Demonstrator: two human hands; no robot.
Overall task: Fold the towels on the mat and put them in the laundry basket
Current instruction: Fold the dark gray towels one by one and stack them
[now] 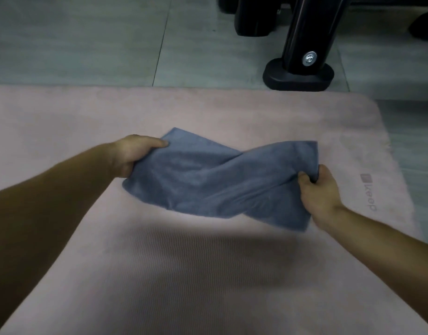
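The left hand (133, 153) grips the left end of the blue-grey towel (208, 180), thumb on top and fingers curled under. The right hand (322, 192) pinches the bunched right end. The towel is stretched between them over the middle of the pink mat (208, 274), apparently lifted, with a twist across its middle. A good fold needs that twist turned out first: rotate one end until the cloth lies flat, pull it taut, lay it down, then match corners. No laundry basket shows.
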